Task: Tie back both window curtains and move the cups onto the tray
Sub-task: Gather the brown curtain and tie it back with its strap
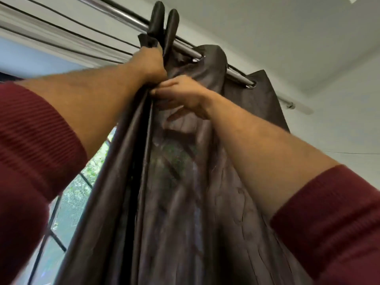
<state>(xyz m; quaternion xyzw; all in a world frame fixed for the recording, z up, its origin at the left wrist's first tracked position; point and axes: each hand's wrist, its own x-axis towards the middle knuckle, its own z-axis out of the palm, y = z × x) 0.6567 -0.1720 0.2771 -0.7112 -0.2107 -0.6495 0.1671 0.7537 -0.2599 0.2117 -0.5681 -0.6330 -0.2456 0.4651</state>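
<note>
Both hands — left hand [151,63], right hand [183,95] — clenched on the dark curtain [185,192] near its rod [236,74].

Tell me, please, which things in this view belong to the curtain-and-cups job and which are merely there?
Part of the job:
dark curtain
left hand, gripping its bunched folds
right hand, pinching the fabric

Merely there:
curtain rod
window
ceiling

No cups or tray in view.
</note>
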